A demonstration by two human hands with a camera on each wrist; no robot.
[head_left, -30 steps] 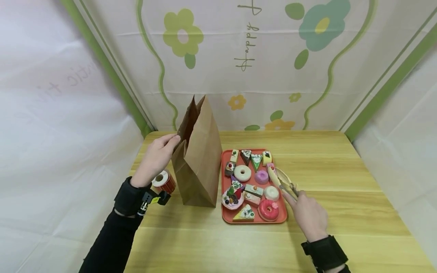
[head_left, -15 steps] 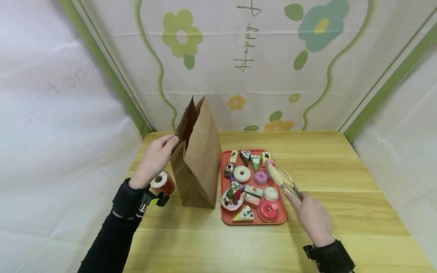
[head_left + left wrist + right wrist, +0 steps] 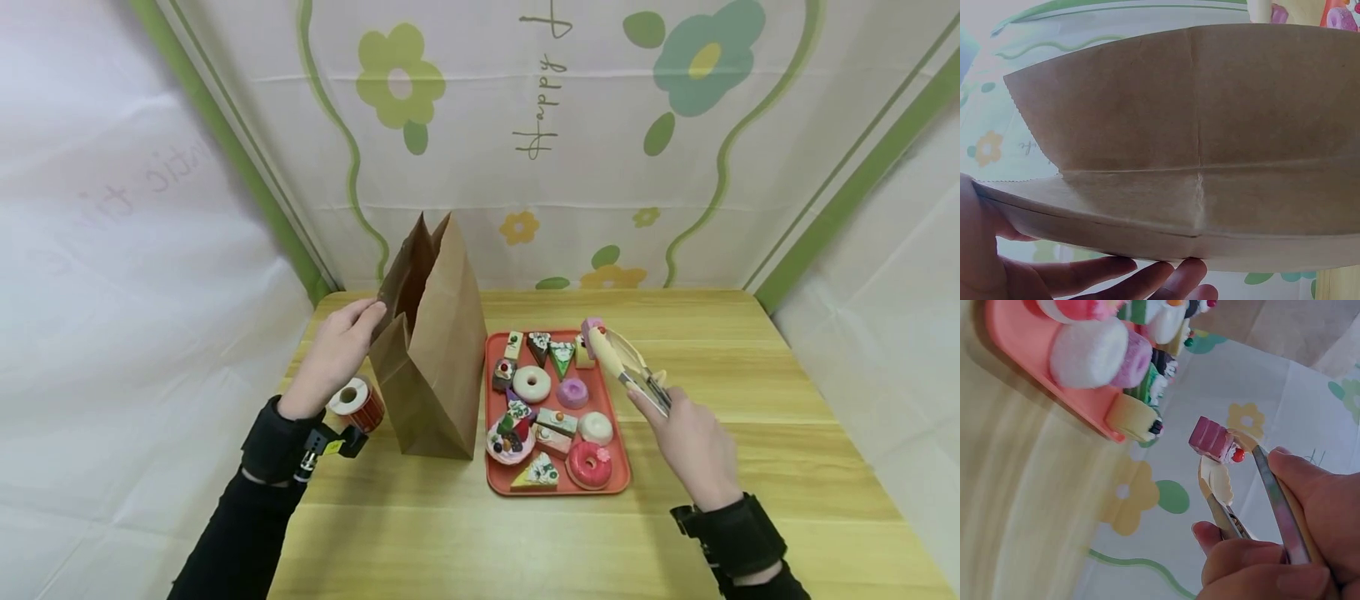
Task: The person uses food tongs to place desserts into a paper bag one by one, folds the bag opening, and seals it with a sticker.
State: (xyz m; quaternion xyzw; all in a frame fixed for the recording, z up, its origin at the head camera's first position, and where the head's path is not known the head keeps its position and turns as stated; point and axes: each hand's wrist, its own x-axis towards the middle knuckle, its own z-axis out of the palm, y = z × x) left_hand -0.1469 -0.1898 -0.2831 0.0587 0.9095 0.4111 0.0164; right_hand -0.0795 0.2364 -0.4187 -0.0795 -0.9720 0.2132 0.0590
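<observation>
My left hand grips the left rim of a tall brown paper bag, which stands upright with its mouth parted. In the left wrist view the fingers lie under the outer side of the bag's paper. My right hand holds tongs with metal arms and cream tips. Between those tips is a small pink toy cake with a red cherry, raised over the far right corner of a red tray. On the tray sit toy sweets, among them a white doughnut and a pink doughnut.
A roll of labels with a white top stands left of the bag, close to the left wrist. The wooden table ends at a white, flower-printed cloth behind. The bag stands right beside the tray's left edge.
The tongs have lifted the pink toy cake off the tray's right side, up and away toward the back. My right hand has shifted slightly right. The left hand keeps its grip on the bag.
</observation>
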